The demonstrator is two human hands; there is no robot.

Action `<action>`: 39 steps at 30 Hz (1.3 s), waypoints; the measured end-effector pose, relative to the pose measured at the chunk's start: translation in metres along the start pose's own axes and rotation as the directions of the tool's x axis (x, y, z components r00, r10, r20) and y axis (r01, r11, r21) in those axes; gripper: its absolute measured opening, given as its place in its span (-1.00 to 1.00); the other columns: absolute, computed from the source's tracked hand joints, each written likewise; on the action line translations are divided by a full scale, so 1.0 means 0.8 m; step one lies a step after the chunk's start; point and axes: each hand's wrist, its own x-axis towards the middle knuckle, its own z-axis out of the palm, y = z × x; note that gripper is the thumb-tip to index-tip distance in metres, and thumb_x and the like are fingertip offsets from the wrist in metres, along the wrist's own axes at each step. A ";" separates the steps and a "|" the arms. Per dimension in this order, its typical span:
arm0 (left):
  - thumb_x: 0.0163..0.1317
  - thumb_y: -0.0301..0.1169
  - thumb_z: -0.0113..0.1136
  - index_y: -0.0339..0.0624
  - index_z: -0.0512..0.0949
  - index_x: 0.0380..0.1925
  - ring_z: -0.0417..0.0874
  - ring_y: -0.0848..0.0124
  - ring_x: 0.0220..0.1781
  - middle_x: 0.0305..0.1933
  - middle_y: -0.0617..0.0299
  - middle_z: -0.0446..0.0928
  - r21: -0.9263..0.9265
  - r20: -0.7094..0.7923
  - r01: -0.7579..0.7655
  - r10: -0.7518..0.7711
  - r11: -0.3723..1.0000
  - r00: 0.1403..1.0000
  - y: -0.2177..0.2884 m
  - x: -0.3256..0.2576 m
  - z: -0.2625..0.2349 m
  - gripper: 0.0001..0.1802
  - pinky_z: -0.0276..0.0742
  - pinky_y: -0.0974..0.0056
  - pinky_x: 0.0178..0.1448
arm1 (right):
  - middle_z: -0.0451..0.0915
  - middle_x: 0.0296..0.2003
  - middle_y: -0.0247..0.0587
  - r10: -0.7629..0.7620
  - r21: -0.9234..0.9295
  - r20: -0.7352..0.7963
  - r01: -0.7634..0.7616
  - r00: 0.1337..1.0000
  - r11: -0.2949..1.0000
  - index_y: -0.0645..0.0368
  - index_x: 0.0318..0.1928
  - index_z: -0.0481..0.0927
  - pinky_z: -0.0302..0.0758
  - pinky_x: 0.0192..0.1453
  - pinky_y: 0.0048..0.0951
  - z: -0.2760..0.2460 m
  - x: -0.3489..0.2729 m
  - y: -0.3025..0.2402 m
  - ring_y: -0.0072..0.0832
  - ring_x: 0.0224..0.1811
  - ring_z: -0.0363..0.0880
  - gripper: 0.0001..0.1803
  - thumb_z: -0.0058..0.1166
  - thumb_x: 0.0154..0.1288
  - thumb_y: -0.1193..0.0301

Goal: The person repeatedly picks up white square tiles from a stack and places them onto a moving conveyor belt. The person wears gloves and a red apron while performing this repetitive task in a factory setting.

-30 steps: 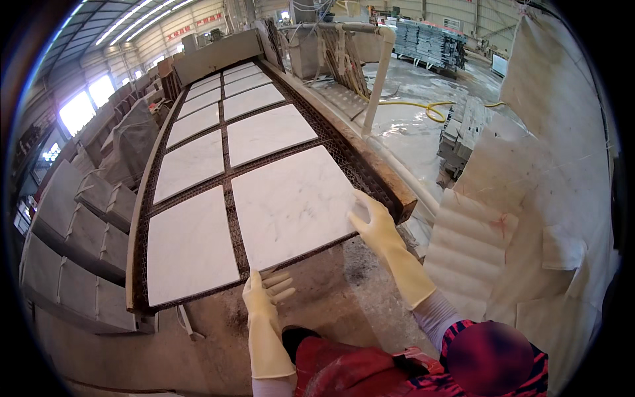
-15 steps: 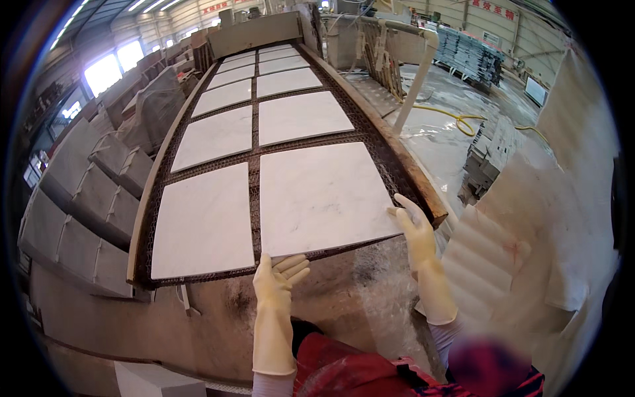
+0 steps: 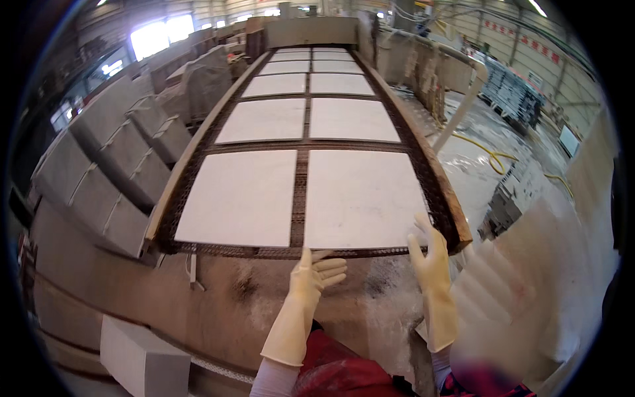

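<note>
Both my hands wear pale yellow rubber gloves. A white square stone tile [image 3: 365, 198] lies flat on the dark mesh conveyor belt [image 3: 300, 198], at its near right end. Just below that tile's near left corner is my left hand [image 3: 316, 271], palm up with fingers stretched to the right. By the tile's near right corner my right hand [image 3: 430, 255] has its fingers up and apart. Whether either hand still touches the tile, I cannot tell. Beside it on the left lies a second white tile [image 3: 238, 198]. More tiles run away in two rows behind.
Wooden rails [image 3: 444, 192] edge the belt. Stacked slabs [image 3: 99, 192] lean at the left. A white block [image 3: 145, 357] sits at the lower left. To the right are a bent pipe post [image 3: 460, 106], a yellow hose [image 3: 493, 155] on wet floor, and pale wavy sheeting [image 3: 509, 284].
My view has swung left, so the belt stands straighter. The near tiles sit farther from me along the belt. My left hand has come off the tile's edge or nearly so.
</note>
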 end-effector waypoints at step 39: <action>0.23 -0.19 -0.07 -0.03 0.68 -0.37 0.64 0.15 -0.18 -0.30 0.15 0.65 0.784 -0.621 0.596 0.190 0.176 0.760 -0.075 -0.450 -0.486 -0.67 0.49 0.07 -0.03 | 0.49 0.04 -0.01 -0.846 0.878 0.433 0.360 -0.311 0.317 0.04 0.22 0.31 0.33 0.20 -0.12 0.484 -0.570 -0.514 -0.10 0.12 0.41 -0.42 0.10 0.20 0.26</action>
